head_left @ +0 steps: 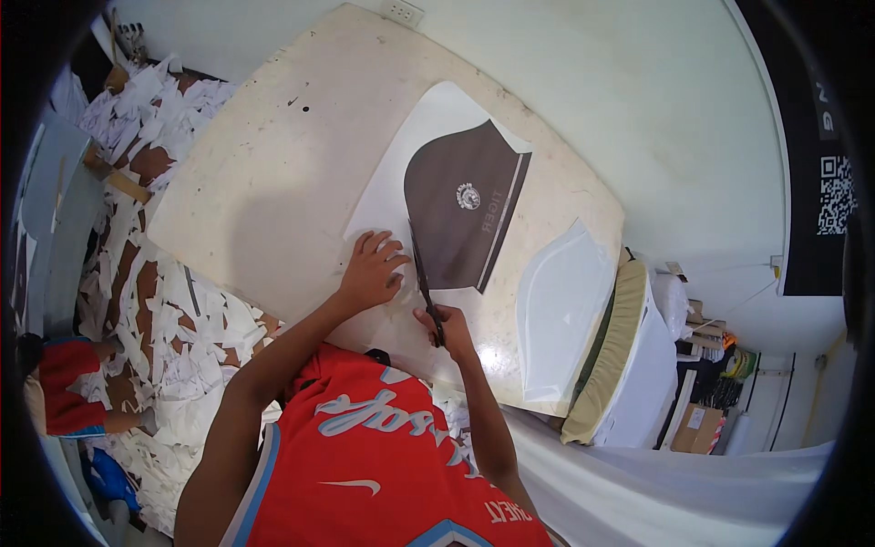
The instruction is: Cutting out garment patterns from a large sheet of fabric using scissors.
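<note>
On the pale table (273,182): one dark printed panel (458,242), long axis running away and rightward, ahead of the right hand (448,330), which I log as gripping black scissors (424,281), blades along the panel's left edge; left hand (372,272), fingers spread, just left of them.

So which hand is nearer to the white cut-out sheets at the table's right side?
Right. The right hand, holding scissors, is left of the white sheets; the left hand is farther left, past the scissors.
</note>
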### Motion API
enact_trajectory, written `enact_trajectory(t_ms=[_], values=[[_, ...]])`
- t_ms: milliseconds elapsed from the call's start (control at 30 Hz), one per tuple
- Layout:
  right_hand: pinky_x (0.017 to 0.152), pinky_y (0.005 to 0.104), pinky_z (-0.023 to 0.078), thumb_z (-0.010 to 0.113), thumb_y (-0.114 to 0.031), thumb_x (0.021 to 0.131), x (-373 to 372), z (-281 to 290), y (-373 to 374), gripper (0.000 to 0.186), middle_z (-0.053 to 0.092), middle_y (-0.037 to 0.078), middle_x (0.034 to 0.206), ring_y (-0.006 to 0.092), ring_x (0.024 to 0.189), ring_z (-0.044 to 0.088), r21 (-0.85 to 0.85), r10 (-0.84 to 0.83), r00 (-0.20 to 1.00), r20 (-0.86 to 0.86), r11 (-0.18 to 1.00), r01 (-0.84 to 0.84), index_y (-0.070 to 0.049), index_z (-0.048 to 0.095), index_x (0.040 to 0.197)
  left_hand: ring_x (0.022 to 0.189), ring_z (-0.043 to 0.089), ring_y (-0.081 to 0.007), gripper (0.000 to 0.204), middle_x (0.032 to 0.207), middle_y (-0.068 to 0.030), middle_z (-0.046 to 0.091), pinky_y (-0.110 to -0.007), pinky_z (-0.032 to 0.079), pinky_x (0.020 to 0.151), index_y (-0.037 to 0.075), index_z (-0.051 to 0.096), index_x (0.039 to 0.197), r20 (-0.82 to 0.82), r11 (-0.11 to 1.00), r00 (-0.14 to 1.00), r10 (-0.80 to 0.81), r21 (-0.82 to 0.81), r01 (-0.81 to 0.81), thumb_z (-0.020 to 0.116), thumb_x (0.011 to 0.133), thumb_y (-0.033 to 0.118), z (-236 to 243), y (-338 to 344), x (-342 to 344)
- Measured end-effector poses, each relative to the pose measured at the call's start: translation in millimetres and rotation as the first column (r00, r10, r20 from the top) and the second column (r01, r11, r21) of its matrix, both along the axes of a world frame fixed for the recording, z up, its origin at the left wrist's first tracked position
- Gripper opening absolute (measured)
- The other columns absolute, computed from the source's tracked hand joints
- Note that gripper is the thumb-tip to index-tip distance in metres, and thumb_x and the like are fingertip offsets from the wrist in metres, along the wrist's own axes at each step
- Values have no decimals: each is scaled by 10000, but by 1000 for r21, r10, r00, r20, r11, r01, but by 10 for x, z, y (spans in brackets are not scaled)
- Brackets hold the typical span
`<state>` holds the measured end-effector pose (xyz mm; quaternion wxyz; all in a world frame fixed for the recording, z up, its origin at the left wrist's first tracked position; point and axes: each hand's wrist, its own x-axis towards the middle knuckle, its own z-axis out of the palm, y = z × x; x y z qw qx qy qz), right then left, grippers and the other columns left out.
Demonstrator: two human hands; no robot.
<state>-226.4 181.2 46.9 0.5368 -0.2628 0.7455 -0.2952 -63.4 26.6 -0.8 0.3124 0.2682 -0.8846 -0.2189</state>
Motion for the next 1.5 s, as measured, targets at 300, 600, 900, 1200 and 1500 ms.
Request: enact_trajectory(t_ms=[300, 600, 900, 1200, 1500], values=[[425, 256, 354, 774, -403, 855, 4, -64, -330, 401, 515, -12, 531, 80, 435, 476, -40, -11, 1000, -14, 999, 11, -65, 613, 711, 1299, 449, -300, 364, 1197, -48, 594, -528, 304, 1105, 158, 688, 1061, -2, 999, 1000, 17, 27, -17, 724, 699, 157, 11, 3, 16], [416, 261, 342, 784, -410, 842, 66, -39, -901, 444, 503, -11, 513, 89, 427, 479, -148, -59, 998, -9, 987, 57, -77, 577, 633, 1245, 509, -268, 309, 1161, -50, 623, -487, 378, 1047, 143, 703, 1043, 69, 998, 996, 52, -38, -50, 716, 737, 187, 177, -127, 26], [425, 269, 389, 817, -518, 773, 66, 23, -410, 531, 513, 14, 476, 102, 419, 508, 13, 38, 998, -59, 999, -37, -57, 605, 618, 1394, 395, -273, 502, 1491, -87, 448, -480, 299, 1152, 77, 466, 1425, 284, 935, 942, -177, -252, 251, 552, 936, 151, 390, -1634, -55], [439, 265, 398, 819, -505, 775, 464, 161, -519, 534, 518, 12, 506, 105, 434, 509, 23, -135, 990, 26, 991, 135, -44, 600, 619, 1442, 325, -276, 587, 1560, -116, 355, -517, 222, 1187, 30, 358, 1493, 387, 966, 920, 54, -253, 50, 491, 971, 264, 33, -1240, 17], [426, 262, 363, 800, -453, 814, 296, 102, -615, 476, 496, -6, 513, 86, 426, 465, 28, -101, 993, 67, 995, 99, -70, 581, 636, 1477, 268, -278, 633, 1593, -115, 300, -507, 176, 1204, 32, 310, 1518, 385, 989, 923, 9, -140, 49, 493, 974, 298, 50, -1295, 41]])
